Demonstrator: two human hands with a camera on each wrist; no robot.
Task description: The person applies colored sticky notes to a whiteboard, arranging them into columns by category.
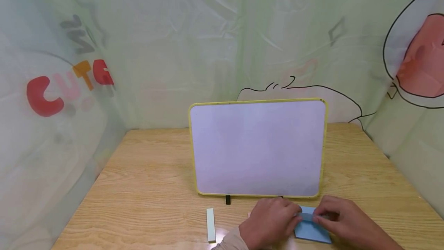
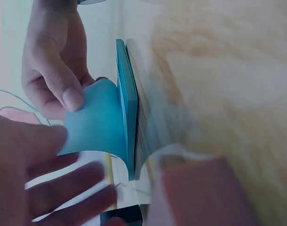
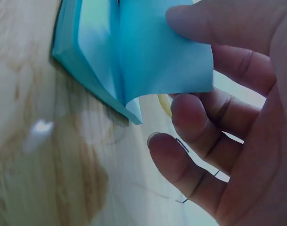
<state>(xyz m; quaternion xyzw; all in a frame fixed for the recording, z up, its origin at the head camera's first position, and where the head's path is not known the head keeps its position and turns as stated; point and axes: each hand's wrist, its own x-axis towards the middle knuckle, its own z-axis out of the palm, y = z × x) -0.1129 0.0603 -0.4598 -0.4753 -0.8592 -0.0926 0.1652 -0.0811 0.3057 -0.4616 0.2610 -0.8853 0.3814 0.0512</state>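
Observation:
A pad of blue sticky notes (image 1: 313,233) lies on the table below the whiteboard's right side. Its top sheet (image 2: 99,120) curls up off the stack, one side still joined to the pad. My right hand (image 1: 347,219) pinches the raised edge, its thumb pressed on the sheet in the right wrist view. At the other corner of that edge, my left hand (image 1: 270,218) holds the sheet between thumb and finger, with its other fingers spread loosely. A pink pad (image 2: 204,195) sits close beneath the left hand, mostly covered by it in the head view.
A yellow-framed whiteboard (image 1: 258,147) stands upright behind the hands on small black feet (image 1: 227,200). Left of the hands lies a narrow pale green strip (image 1: 211,225). Printed curtains (image 1: 166,49) enclose the wooden table (image 1: 145,188) at the back and sides.

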